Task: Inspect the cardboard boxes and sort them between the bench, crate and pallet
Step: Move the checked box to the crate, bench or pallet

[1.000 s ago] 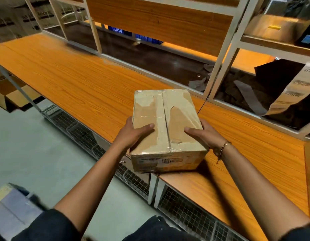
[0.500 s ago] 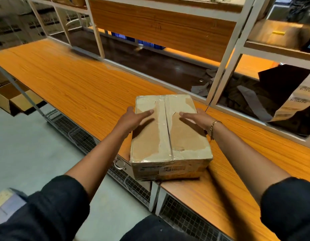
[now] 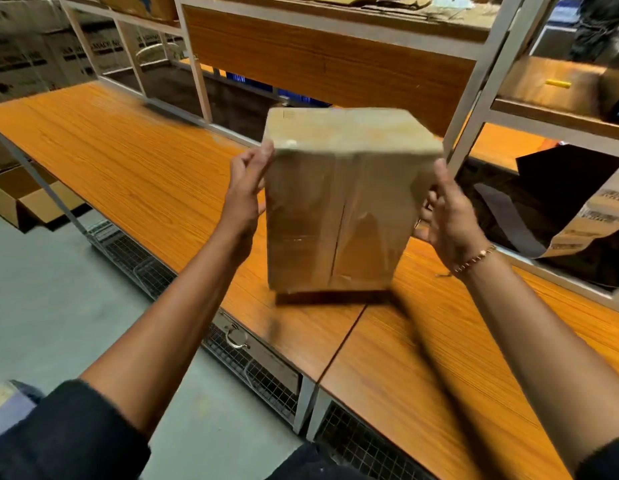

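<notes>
An open brown cardboard carton point(image 3: 22, 199) sits on the floor to the far left of the long orange wood-grain bench point(image 3: 121, 157), below its edge. On the bench, near its front edge and just left of the seam between its two panels, stands the tan, tape-wrapped rectangular cardboard box point(image 3: 339, 216). It is up on one end, its lower edge touching the bench surface with a dark shadow beneath it, and it looks tipped slightly. A taped seam runs vertically down the face toward the camera, the tape is wrinkled and glossy, and the box is blurred, so no label can be read.

The left hand point(image 3: 245, 188) is at the box's left side near the top corner, palm against the side and fingers half curled; the thumb meets the upper left edge. The grip is partly open rather than wrapped around.

The right hand point(image 3: 446, 209) is at the box's right side, thumb up along the right edge and fingers bent behind it; how firmly it presses cannot be told. A gold chain bracelet point(image 3: 474, 259) circles that wrist.

Right of the box, behind the bench, a white metal shelving frame point(image 3: 474, 109) rises, with a printed cardboard sheet point(image 3: 592, 216) leaning at the far right.
</notes>
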A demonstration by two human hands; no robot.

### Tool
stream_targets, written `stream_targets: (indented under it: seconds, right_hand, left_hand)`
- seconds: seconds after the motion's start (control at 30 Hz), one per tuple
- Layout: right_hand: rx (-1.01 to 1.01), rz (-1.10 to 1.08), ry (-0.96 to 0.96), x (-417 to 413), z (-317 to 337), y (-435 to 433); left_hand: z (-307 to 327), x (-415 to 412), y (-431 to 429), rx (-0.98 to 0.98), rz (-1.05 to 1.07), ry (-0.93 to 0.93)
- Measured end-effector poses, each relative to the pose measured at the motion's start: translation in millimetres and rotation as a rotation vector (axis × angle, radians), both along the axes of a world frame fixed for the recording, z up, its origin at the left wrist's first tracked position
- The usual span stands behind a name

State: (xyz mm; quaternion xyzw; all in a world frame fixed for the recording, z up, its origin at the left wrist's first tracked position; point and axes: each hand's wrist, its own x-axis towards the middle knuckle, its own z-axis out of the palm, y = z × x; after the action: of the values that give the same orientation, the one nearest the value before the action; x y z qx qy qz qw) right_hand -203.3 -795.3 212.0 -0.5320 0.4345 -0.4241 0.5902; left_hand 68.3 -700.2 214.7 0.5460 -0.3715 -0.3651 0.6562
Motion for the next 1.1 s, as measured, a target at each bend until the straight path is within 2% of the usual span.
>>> stream_targets:
  seconds: [0.03, 0.07, 0.17, 0.27, 0.43, 0.5, 0.6, 0.63, 0.7, 0.8, 0.97, 1.03, 1.1]
  right_hand:
    - [0.018, 0.037, 0.010, -5, 1, 12]
    - [0.009, 0.064, 0.076, -8, -4, 21]
    - [-0.108, 0.028, 0.203, -8, -32, 41]
    - [-0.116, -0.028, 0.204, -13, -57, 46]
    - [-0.092, -0.085, 0.219, -21, -87, 58]
    - [-0.132, -0.094, 0.221, -27, -82, 63]
    - [-0.295, -0.013, 0.334, -45, -55, 65]
    - [-0.372, 0.043, 0.393, -50, -43, 66]
    - [-0.555, 0.160, 0.544, -52, -22, 68]
    - [-0.764, 0.311, 0.782, -39, -4, 79]
    - [-0.776, 0.413, 1.024, -4, -18, 119]
    - [-0.798, 0.418, 1.096, 7, -24, 131]
    - [-0.722, 0.409, 1.082, 10, -22, 134]
  left_hand:
    - [-1, -2, 8, 0.032, -0.019, 0.000]
    - [-7, -5, 14, 0.074, -0.013, -0.090]
    - [-42, -26, 31, 0.131, 0.055, -0.462]
    - [-55, -37, 42, 0.170, 0.123, -0.543]
    - [-74, -50, 55, 0.231, 0.094, -0.594]
    - [-71, -50, 60, 0.239, 0.053, -0.493]
    - [-61, -36, 74, 0.270, -0.007, 0.079]
    - [-62, -33, 80, 0.329, -0.026, 0.210]
    - [-76, -34, 93, 0.456, -0.093, 0.344]
    - [-112, -51, 112, 0.575, -0.157, 0.341]
    - [-141, -69, 133, 0.681, -0.142, 0.181]
    - [-129, -70, 135, 0.660, -0.168, 0.142]
    - [-108, -69, 133, 0.586, -0.173, 0.123]
